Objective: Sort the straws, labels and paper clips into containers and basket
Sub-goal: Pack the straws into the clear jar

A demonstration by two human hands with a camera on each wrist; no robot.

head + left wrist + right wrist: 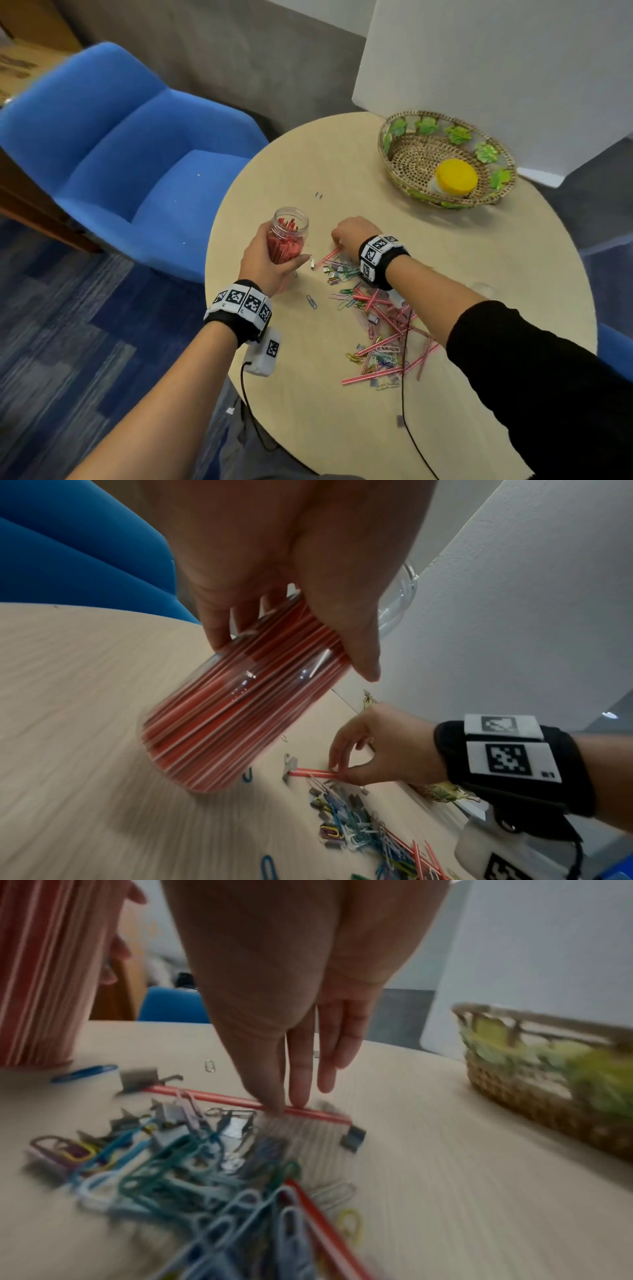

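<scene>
Here the right hand [373,750] pinches one red-and-white striped straw [313,772] between thumb and fingertips; the straw lies flat on the round table [445,428] at the far edge of the mixed pile. The left hand [270,260] wraps around a clear plastic jar [289,236], tilted with its open mouth up and its base resting on or just above the tabletop, beside the pinched straw. The jar is already packed with red straws, so the straw sorting looks well along but unfinished: many more striped straws [387,342] lie crossed among coloured paper clips [192,1177] and small grey metal clips [139,1079] nearer the person. None of the clips appear sorted yet, and I cannot pick out labels for certain. Across the table, well apart, a woven basket [404,161] with green leaf trim holds a container with a yellow lid [456,179]. A blue armchair [113,144] stands beside the table.
</scene>
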